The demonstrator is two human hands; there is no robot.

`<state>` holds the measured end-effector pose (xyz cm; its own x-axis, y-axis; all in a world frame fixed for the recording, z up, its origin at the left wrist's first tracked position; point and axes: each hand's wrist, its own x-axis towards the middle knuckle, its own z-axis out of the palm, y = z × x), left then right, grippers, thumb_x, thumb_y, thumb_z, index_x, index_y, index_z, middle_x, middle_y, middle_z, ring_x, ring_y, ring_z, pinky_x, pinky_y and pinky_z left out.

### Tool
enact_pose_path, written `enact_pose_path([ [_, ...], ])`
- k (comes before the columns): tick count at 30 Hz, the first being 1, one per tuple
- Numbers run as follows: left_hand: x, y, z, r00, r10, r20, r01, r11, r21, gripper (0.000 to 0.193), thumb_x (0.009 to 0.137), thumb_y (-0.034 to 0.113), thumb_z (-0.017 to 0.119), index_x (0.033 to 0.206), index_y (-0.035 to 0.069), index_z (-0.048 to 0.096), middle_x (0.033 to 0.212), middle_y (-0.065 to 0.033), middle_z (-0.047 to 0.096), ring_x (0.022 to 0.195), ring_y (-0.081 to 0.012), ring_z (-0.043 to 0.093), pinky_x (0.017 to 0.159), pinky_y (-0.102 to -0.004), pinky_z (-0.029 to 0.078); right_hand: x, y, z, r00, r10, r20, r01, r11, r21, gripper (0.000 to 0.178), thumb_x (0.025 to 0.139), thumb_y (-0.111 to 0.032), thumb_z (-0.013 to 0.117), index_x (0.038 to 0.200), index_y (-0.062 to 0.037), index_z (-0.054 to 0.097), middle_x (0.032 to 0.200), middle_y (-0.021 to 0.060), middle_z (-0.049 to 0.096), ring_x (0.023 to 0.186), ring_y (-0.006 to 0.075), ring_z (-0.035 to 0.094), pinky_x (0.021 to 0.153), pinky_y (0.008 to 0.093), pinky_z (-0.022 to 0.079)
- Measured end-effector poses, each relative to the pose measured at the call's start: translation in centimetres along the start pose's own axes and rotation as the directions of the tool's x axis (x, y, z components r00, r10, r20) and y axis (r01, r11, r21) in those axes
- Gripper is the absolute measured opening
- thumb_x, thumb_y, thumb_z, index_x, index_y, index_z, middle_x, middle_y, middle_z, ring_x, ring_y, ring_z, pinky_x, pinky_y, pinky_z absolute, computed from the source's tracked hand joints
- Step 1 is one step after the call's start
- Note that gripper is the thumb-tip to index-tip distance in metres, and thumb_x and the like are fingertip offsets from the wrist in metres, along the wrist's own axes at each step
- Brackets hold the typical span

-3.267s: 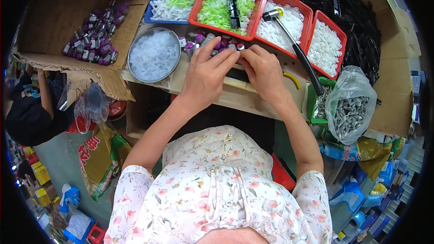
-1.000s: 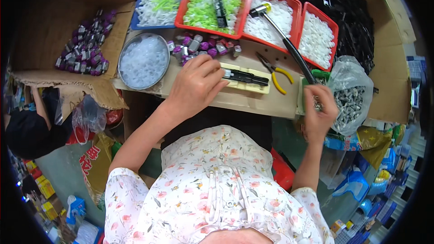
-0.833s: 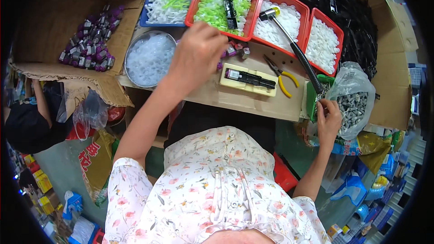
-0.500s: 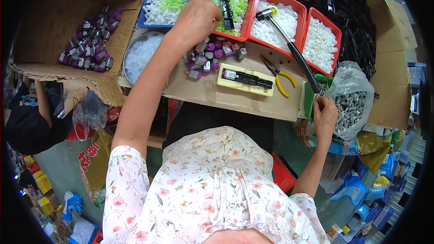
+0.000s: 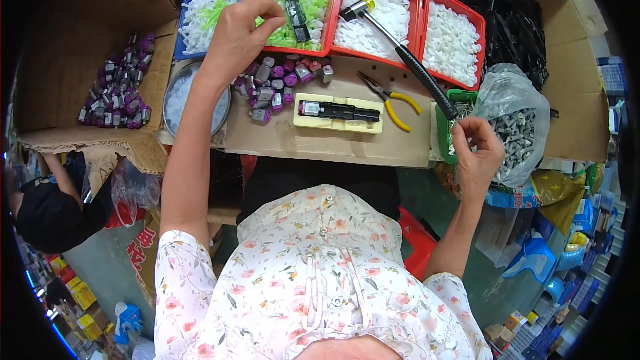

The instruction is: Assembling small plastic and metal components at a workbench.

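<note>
My left hand [image 5: 243, 33] is over the left edge of a red bin [image 5: 337, 27] of green and white plastic pieces. Its thumb and forefinger are pinched; anything between them is too small to make out. A black plastic housing [image 5: 295, 12] lies across those pieces. At the right, my right hand [image 5: 480, 150] is pinched beside a small green box [image 5: 452, 150], its catch also unclear. Close by is the black grip of a hammer [image 5: 427, 77]. On the cardboard, a cream holder [image 5: 339, 128] bears another black housing [image 5: 350, 112] with a silver motor [image 5: 310, 109] in its left end.
Yellow-handled pliers [image 5: 398, 110] lie right of the holder. Several purple-ended motors [image 5: 267, 93] are heaped left of it. Two red bins of white pieces, a blue bin [image 5: 179, 43], a round bowl [image 5: 223, 110], a bag of grey parts [image 5: 517, 137] and a motor carton [image 5: 50, 93] surround the workspace.
My left hand has drawn back from the green pieces toward the bin's left side. My right hand has come up slightly from the green box. The whole view has shifted a little.
</note>
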<state>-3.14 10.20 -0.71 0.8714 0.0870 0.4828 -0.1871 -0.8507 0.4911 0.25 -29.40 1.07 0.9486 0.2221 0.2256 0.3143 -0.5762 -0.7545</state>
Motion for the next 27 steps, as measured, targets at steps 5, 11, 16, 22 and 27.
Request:
enact_pose_path([
  [5,-2.7,5.5,0.8,0.911,-0.375,0.173,0.378,0.589,-0.714,0.011,0.090,0.007,0.070,0.094,-0.003,0.070,0.082,-0.0043,0.070,0.077,-0.0087,0.066,0.070,-0.0245,0.053,0.1,-5.1,5.0,0.935,-0.203,0.290,0.143,0.966,0.215,0.004,0.088,-0.004,0.068,0.090,-0.0013,0.066,0.077,-0.0025,0.062,0.068,0.0035,0.054,0.060,0.0207,0.040],
  [11,-5.5,9.2,2.2,0.877,-0.436,0.200,0.410,0.464,-0.785,0.010,0.091,0.006,0.070,0.097,-0.003,0.069,0.085,-0.0021,0.070,0.078,-0.0065,0.065,0.070,-0.0210,0.051,0.7,-8.5,9.7,0.821,-0.182,0.541,-0.084,0.899,0.431,0.008,0.090,-0.006,0.068,0.087,-0.0004,0.063,0.076,-0.0025,0.062,0.065,0.0038,0.056,0.058,0.0198,0.042],
  [16,-6.8,9.3,2.6,0.902,-0.413,0.127,0.363,0.565,-0.741,0.012,0.092,0.007,0.070,0.099,-0.002,0.069,0.088,-0.0011,0.069,0.079,-0.0045,0.063,0.069,-0.0200,0.050,0.8,-8.5,10.7,0.765,-0.087,0.638,-0.320,0.809,0.494,0.012,0.089,-0.007,0.068,0.084,0.0032,0.063,0.075,-0.0016,0.061,0.068,0.0033,0.056,0.059,0.0209,0.044],
  [22,-7.1,9.1,2.9,0.921,-0.373,0.113,0.330,0.591,-0.736,0.011,0.091,0.005,0.070,0.098,-0.003,0.068,0.090,-0.0016,0.069,0.080,-0.0050,0.062,0.070,-0.0201,0.051,0.8,-8.1,10.8,0.751,-0.063,0.658,-0.367,0.788,0.494,0.011,0.090,-0.006,0.067,0.085,0.0031,0.063,0.076,-0.0024,0.061,0.068,0.0025,0.055,0.058,0.0199,0.044],
  [27,-7.0,9.3,3.2,0.921,-0.373,0.113,0.332,0.597,-0.730,0.010,0.092,0.004,0.069,0.098,-0.003,0.068,0.089,-0.0015,0.068,0.080,-0.0053,0.062,0.070,-0.0205,0.050,0.7,-7.7,10.6,0.755,-0.069,0.652,-0.379,0.765,0.520,0.011,0.091,-0.007,0.066,0.086,0.0029,0.063,0.076,-0.0027,0.060,0.067,0.0021,0.054,0.057,0.0194,0.043],
])
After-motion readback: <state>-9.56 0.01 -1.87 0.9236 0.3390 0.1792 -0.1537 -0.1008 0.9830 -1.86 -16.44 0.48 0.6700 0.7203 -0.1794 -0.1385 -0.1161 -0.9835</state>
